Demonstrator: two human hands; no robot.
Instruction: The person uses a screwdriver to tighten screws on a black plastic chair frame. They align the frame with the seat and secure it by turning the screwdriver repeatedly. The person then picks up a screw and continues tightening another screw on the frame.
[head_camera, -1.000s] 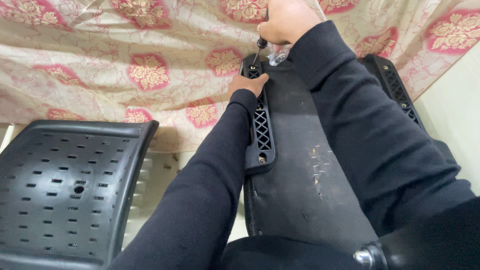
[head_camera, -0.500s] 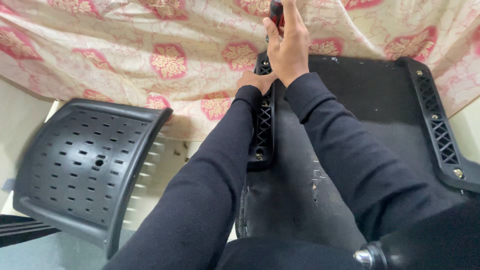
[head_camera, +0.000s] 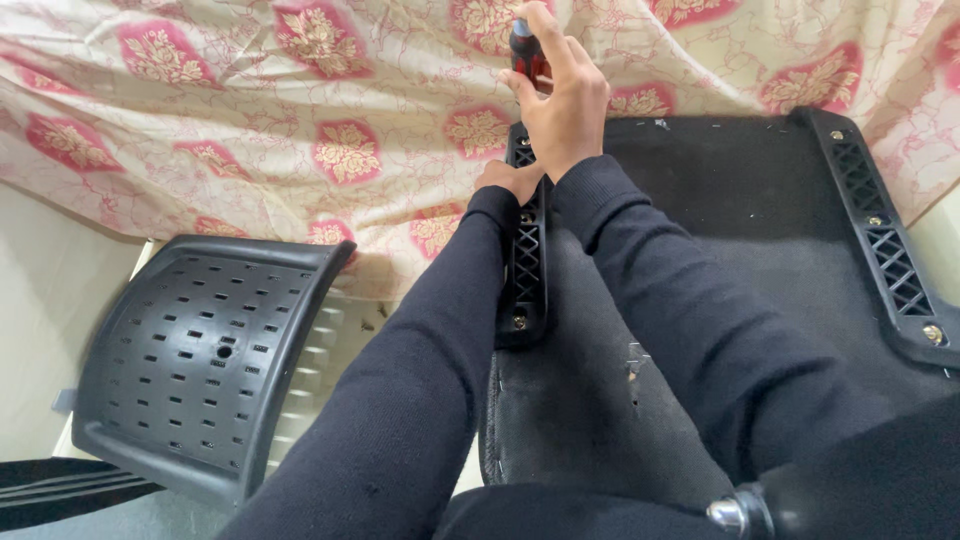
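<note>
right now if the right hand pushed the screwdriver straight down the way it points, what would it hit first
Most likely the top end of the black lattice bracket on the seat underside, just under the right hand; the screwdriver tip is hidden behind the hand, so contact is unclear.

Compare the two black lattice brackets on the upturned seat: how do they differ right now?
The left bracket has both hands on it: the left hand rests on its top and the right hand holds a screwdriver upright above it. The right bracket is untouched. Sleeves hide part of the left bracket; the right bracket shows whole, slanting outward. Both are black, with brass-coloured screws.
</note>
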